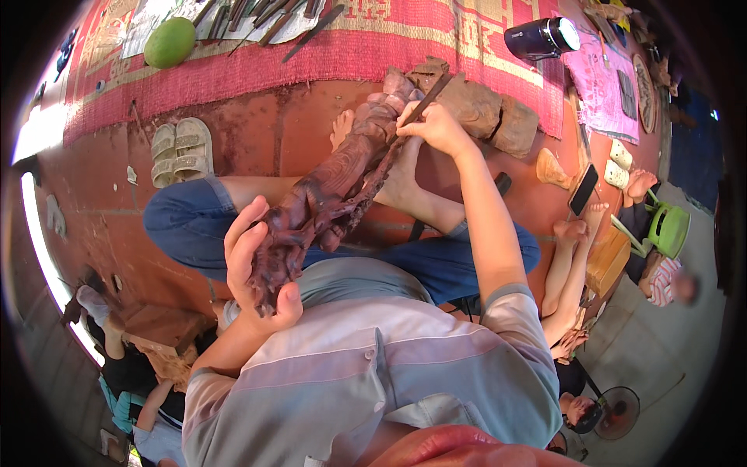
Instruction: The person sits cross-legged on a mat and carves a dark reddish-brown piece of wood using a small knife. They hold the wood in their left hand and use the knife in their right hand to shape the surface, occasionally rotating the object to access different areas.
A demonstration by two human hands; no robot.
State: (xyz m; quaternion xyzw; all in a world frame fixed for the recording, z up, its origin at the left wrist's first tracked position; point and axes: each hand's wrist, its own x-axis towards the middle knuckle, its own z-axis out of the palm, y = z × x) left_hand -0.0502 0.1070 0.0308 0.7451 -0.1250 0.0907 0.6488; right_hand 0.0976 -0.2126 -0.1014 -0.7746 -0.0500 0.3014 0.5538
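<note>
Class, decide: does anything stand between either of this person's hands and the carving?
Nothing visible blocks the left hand, which cradles the near end of the carving. Toward the far end, the right hand grips a slim tool over it; no other obstacle shows.

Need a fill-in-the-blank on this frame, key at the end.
Thick or thin: the right hand holds a ____ dark tool.
The left hand is at the carved wood's ____ end, not its upper one.
The round fruit is coloured ____.

Missing words: thin; lower; green.
</note>
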